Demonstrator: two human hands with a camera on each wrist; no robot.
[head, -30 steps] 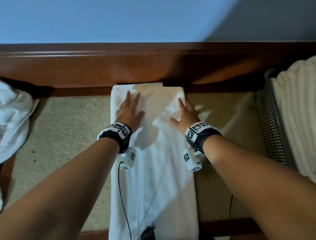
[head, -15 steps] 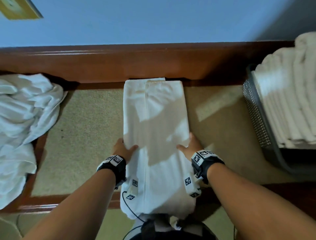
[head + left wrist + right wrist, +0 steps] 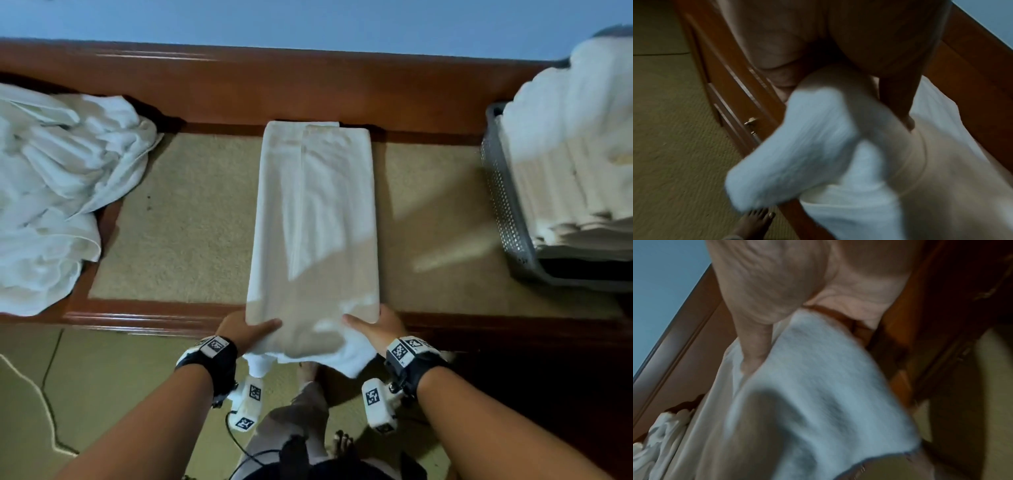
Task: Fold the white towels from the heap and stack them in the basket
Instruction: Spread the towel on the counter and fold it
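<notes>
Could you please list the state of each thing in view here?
towel: folded into a long strip, near end lifted
left hand: grips the near left corner
right hand: grips the near right corner
heap: crumpled, unfolded
basket: full of folded towels

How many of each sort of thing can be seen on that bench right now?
Long towel being folded, gripped at its near end by the left hand and right hand: 1
Heap of unfolded white towels, single towels not countable: 1
Grey basket: 1
Stack of folded towels in it, layers too blurred to count: 1
Total: 4
</notes>
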